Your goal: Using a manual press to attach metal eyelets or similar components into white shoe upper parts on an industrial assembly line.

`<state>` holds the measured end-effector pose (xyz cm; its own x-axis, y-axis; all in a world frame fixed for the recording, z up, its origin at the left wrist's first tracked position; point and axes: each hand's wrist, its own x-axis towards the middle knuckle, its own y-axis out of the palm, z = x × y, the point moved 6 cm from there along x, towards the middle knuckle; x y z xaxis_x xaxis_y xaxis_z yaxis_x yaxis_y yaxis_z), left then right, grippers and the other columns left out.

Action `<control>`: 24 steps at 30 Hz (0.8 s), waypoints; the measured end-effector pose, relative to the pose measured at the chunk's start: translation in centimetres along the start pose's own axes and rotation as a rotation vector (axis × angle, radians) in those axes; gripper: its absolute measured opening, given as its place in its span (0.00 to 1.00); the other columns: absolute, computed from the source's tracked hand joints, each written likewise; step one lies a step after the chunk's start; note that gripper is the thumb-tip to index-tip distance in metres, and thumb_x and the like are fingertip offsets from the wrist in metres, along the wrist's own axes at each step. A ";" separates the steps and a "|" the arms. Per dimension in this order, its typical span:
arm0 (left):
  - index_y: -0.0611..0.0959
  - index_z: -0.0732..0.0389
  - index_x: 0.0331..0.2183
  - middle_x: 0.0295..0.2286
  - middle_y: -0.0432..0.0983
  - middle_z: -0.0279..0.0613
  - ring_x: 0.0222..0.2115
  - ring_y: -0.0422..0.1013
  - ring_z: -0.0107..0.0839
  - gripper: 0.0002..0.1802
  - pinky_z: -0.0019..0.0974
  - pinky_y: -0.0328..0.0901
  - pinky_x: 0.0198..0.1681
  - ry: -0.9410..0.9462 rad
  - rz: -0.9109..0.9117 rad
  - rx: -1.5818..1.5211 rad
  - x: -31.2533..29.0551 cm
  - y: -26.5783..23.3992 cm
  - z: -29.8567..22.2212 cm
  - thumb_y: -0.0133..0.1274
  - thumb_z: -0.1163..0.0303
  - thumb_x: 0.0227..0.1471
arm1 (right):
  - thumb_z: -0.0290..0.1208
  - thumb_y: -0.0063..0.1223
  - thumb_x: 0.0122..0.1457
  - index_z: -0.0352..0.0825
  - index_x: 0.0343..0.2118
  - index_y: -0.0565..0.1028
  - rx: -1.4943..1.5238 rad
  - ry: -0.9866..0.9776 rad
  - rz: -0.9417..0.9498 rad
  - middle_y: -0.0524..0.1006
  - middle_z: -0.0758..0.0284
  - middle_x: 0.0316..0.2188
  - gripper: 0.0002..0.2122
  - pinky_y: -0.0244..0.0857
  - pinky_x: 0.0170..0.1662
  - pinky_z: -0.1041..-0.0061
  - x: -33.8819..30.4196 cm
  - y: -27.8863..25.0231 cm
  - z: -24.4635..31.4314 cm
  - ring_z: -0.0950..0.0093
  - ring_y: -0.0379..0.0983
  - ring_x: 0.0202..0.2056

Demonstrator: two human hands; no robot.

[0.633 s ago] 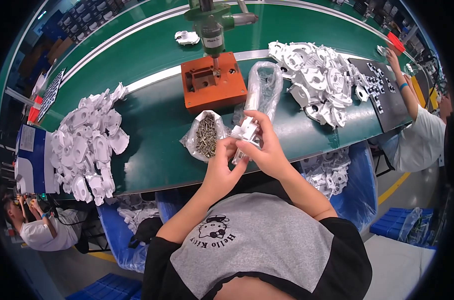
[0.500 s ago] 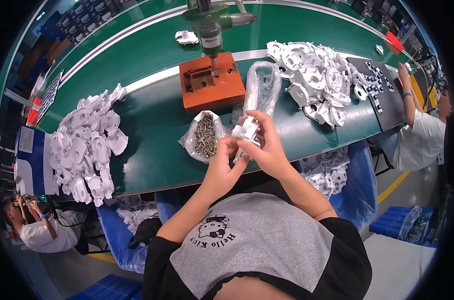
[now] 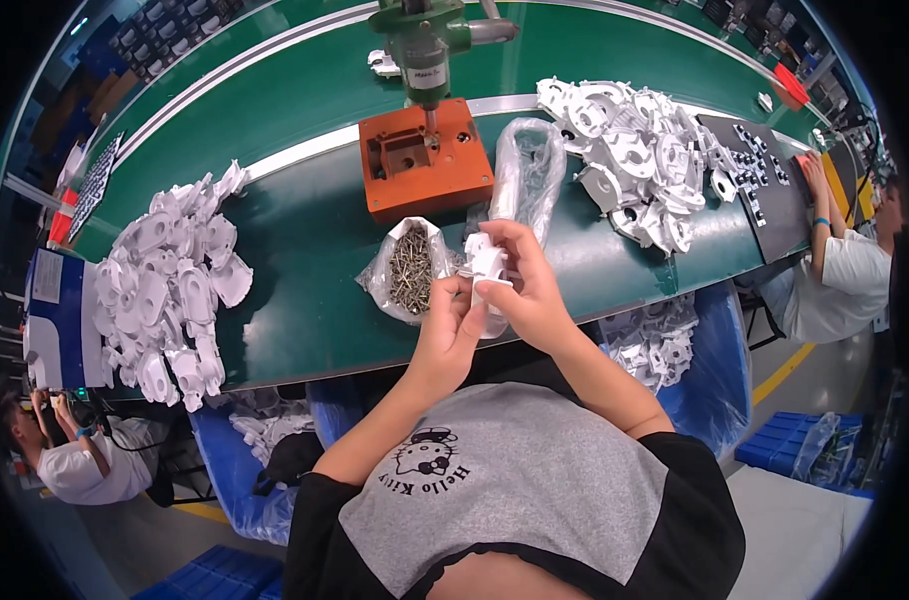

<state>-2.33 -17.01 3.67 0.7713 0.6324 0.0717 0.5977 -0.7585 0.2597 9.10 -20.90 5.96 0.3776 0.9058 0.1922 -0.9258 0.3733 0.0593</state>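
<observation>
Between my two hands is a white moulded plastic part (image 3: 488,262), held up over the front edge of the bench. My right hand (image 3: 532,298) grips it from the right, with the thumb on its near face and the fingers curled behind it. From the lower left, the closed fingers of my left hand (image 3: 447,325) pinch its edge. An open plastic bag of screws (image 3: 412,270) stands just left of the part. Beyond lies a clear plastic bag (image 3: 535,165), next to an orange metal fixture (image 3: 427,178) under a green screwdriving machine (image 3: 425,60).
Heaps of white plastic parts lie at left (image 3: 170,290) and right (image 3: 635,150). Small black pieces rest on a dark board (image 3: 775,190). A green conveyor belt (image 3: 275,90) runs behind. Blue lined bins (image 3: 720,360) stand below the bench. Co-workers sit at both sides.
The white part has been turned over in my hands, showing a different face. On the belt, another white part has shifted right and away. My hands stay in nearly the same place.
</observation>
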 end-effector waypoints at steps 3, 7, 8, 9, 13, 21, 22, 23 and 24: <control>0.62 0.65 0.40 0.29 0.75 0.46 0.30 0.72 0.25 0.15 0.31 0.65 0.30 0.041 -0.005 0.284 0.1 0.0 -0.8 0.48 0.66 0.59 | 0.26 0.52 0.52 0.34 0.55 0.59 -0.004 0.006 -0.052 0.65 0.67 0.44 0.27 0.58 0.49 0.78 -0.1 0.3 -0.4 0.78 0.64 0.44; 0.66 0.65 0.35 0.24 0.76 0.45 0.26 0.72 0.25 0.12 0.30 0.66 0.28 0.003 -0.034 0.479 0.7 -1.8 -1.8 0.49 0.67 0.58 | 0.28 0.49 0.54 0.31 0.53 0.62 0.037 -0.105 -0.024 0.67 0.65 0.45 0.23 0.58 0.50 0.76 1.0 -0.2 -0.1 0.77 0.64 0.46; 0.66 0.65 0.35 0.24 0.76 0.45 0.26 0.72 0.25 0.12 0.30 0.66 0.28 0.002 -0.034 0.476 0.6 -2.1 -2.0 0.49 0.67 0.58 | 0.28 0.47 0.55 0.30 0.52 0.64 0.028 -0.105 -0.050 0.69 0.64 0.45 0.20 0.59 0.50 0.76 2.2 -1.7 0.0 0.76 0.65 0.46; 0.66 0.65 0.35 0.25 0.76 0.45 0.26 0.72 0.23 0.13 0.30 0.65 0.28 0.017 -0.037 0.477 0.4 -2.4 -2.3 0.49 0.67 0.58 | 0.28 0.45 0.56 0.28 0.50 0.66 0.022 -0.105 -0.075 0.71 0.63 0.45 0.18 0.60 0.50 0.75 3.5 -3.1 0.2 0.75 0.67 0.47; 0.66 0.66 0.37 0.28 0.77 0.42 0.29 0.69 0.19 0.12 0.26 0.64 0.30 0.015 -0.053 0.219 0.1 -3.0 -2.5 0.50 0.70 0.57 | 0.25 0.44 0.55 0.26 0.41 0.73 -0.515 -0.119 -0.343 0.76 0.55 0.38 0.12 0.65 0.46 0.72 10.2 -9.6 -2.3 0.67 0.73 0.41; 0.72 0.65 0.32 0.27 0.78 0.41 0.28 0.71 0.19 0.11 0.26 0.66 0.30 0.160 -0.198 0.311 -0.3 -4.7 -4.6 0.56 0.70 0.52 | 0.25 0.48 0.51 0.27 0.34 0.73 -1.437 0.044 -0.338 0.69 0.49 0.39 0.09 0.70 0.37 0.57 14.1 -12.9 -7.8 0.51 0.73 0.36; 0.72 0.66 0.31 0.27 0.77 0.41 0.28 0.71 0.20 0.10 0.26 0.66 0.31 0.194 -0.215 0.480 -0.3 -4.8 -5.5 0.57 0.73 0.51 | 0.25 0.48 0.51 0.27 0.34 0.73 -1.435 0.041 -0.335 0.69 0.49 0.39 0.09 0.70 0.37 0.57 14.1 -12.8 -7.9 0.51 0.73 0.36; 0.73 0.66 0.31 0.27 0.77 0.41 0.28 0.71 0.22 0.10 0.26 0.66 0.32 0.228 -0.230 0.649 -0.3 -4.8 -6.3 0.58 0.75 0.49 | 0.25 0.48 0.51 0.27 0.35 0.72 -1.431 0.049 -0.371 0.69 0.48 0.38 0.09 0.70 0.37 0.57 14.1 -13.0 -7.9 0.51 0.73 0.35; 0.73 0.66 0.31 0.27 0.77 0.41 0.28 0.71 0.22 0.10 0.26 0.66 0.32 0.229 -0.230 0.650 -0.1 -4.8 -6.5 0.58 0.75 0.49 | 0.25 0.48 0.51 0.27 0.36 0.71 -1.426 0.058 -0.407 0.69 0.48 0.38 0.10 0.71 0.36 0.57 14.0 -13.2 -8.0 0.51 0.74 0.35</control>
<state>-6.72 -12.44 8.69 0.5882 0.7499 0.3029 0.8031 -0.4976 -0.3276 26.80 -11.52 0.07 0.6319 0.6872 0.3584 0.0264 0.4431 -0.8961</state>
